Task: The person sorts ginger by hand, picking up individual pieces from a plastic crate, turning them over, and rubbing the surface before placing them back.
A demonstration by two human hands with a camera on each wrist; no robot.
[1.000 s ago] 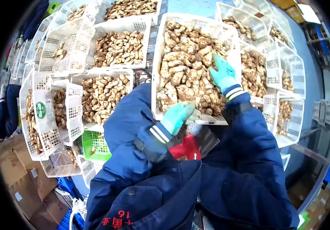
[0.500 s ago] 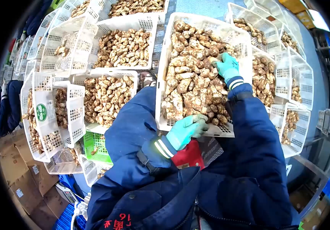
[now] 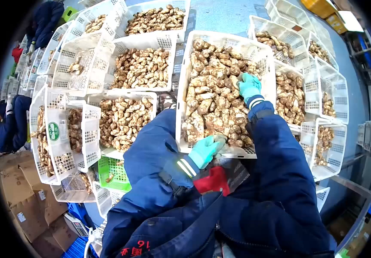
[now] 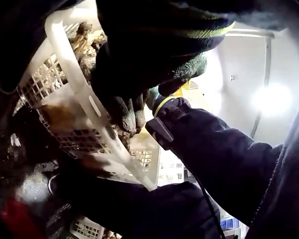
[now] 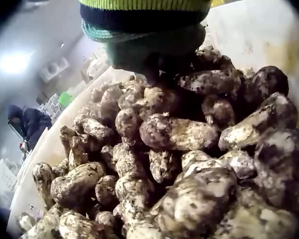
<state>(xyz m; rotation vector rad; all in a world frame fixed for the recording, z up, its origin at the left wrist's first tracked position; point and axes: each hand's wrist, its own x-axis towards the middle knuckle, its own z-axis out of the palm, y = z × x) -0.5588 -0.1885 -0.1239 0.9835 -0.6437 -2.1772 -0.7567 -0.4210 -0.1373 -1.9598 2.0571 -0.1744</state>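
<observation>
Brown and cream mushrooms (image 3: 213, 96) fill a large white crate (image 3: 182, 99) in front of the person. At its right side, the gloved right hand (image 3: 250, 87) pinches a pale mushroom (image 3: 236, 81) over the heap. In the right wrist view the right hand (image 5: 157, 50) is dark at the top above the mushrooms (image 5: 179, 134), its fingers hidden. The gloved left hand (image 3: 205, 152) lies at the crate's near rim, dirty fingertips toward the mushrooms. The left wrist view shows the left hand (image 4: 139, 74) with fingers bent down beside the rim (image 4: 82, 92); whether it holds anything is unclear.
White crates of mushrooms stand at left (image 3: 142, 69) and right (image 3: 291, 96). A small green crate (image 3: 113, 174) is at lower left, above cardboard boxes (image 3: 35, 193). Something red (image 3: 213, 180) lies below the near rim. Other people are at far left.
The view has shifted, moving the large crate lower in the picture since half a second ago. The right hand stays over the crate's right side, the left hand at the near rim.
</observation>
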